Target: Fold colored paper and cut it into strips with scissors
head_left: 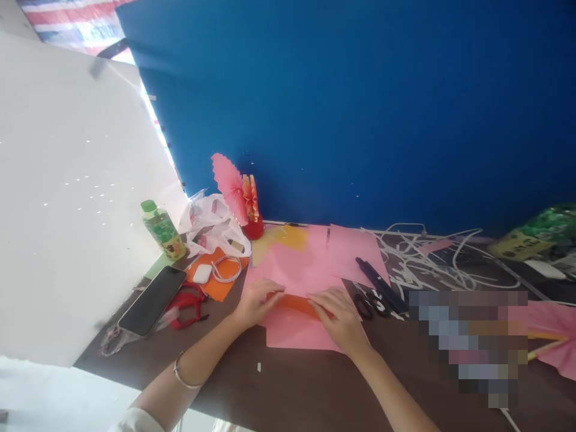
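Observation:
An orange paper strip (pixel 297 304) lies between my two hands, above pink sheets (pixel 297 335) on the dark table. My left hand (pixel 258 303) pinches the strip's left end, with thumb and fingers together. At its other end, my right hand (pixel 337 315) has its fingers closed on the strip. The strip looks narrow and folded, though its layers cannot be made out. Yellow paper (pixel 294 237) shows at the back of the pink sheets.
Left: phone (pixel 153 300), red tool (pixel 185 306), bottle (pixel 162 231), plastic bag (pixel 216 231), orange paper (pixel 218 290). Behind: pink paper fan (pixel 229 187), blue panel (pixel 337 108). Right: black scissors (pixel 363 306), dark long object (pixel 380 283), white cables (pixel 423 264).

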`<state>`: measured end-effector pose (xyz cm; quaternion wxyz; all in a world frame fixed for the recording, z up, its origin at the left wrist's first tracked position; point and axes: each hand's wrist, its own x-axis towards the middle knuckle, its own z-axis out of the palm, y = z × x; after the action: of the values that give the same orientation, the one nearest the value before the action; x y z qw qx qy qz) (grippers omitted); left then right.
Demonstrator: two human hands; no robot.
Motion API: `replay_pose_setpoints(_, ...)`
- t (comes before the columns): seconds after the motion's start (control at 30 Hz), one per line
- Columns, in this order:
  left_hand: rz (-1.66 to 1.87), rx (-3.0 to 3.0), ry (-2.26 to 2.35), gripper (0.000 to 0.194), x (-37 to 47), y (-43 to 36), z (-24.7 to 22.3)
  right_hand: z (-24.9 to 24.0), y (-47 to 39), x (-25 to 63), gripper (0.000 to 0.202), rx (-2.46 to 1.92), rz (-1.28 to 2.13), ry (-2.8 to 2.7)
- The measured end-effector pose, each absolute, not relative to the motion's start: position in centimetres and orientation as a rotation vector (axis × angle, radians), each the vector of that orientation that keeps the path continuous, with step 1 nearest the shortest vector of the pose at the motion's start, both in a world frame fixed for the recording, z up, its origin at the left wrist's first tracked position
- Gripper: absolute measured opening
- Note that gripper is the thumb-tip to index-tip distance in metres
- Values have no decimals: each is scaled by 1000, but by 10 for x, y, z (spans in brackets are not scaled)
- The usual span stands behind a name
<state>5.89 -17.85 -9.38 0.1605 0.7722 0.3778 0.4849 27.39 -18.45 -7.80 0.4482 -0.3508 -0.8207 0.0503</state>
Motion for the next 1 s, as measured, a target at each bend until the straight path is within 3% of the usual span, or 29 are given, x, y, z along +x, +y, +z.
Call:
replay_pose_setpoints(0.37, 1373, 2039, 1070, 13, 61, -181, -90, -76, -187, 274, 13, -863, 113, -2077)
replay_pose_setpoints(0.83, 1328, 1857, 1091, 15, 62, -184, -86, -83, -187, 274, 8, -1003, 359, -1849)
replay_pose_setpoints(1.0, 1359, 1801, 1112, 12, 63, -184, -87, -84, -189, 273, 8, -925, 267, -1875)
